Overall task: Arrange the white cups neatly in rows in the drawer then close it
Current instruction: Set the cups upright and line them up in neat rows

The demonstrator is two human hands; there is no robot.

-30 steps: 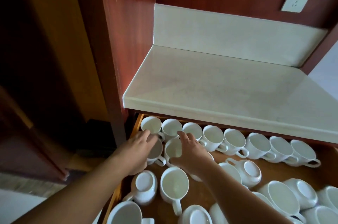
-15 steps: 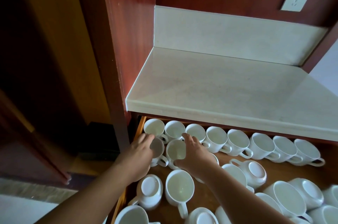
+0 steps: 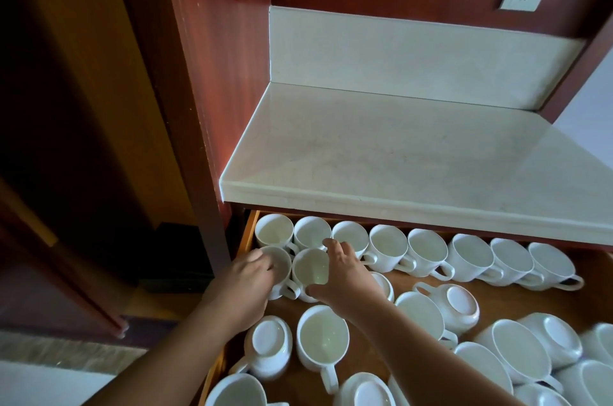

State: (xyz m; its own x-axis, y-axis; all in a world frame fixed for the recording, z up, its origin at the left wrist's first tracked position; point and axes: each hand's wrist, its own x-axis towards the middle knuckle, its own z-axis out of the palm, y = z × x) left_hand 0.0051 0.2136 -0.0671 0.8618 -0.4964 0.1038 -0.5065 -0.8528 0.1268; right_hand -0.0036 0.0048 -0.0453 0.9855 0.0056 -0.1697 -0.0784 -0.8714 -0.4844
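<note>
second row is just getting started: the back row (image 3: 428, 248) of upright cups sits in line under the bench (image 3: 398, 157) edge, with two more tucked against it at the left end of the drawer (image 3: 247, 233). left hand (image 3: 245, 283) curls over the rim of the corner cup (image 3: 280, 264). right hand (image 3: 345, 276) spans the neighbour cup (image 3: 310, 268) - thumb on the near side, forefinger on the far side. both arms reach in from the front. next i'd nudge these two snug, then grab from the loose cups (image 3: 323, 337) - some are upside down, so flip first.
</note>
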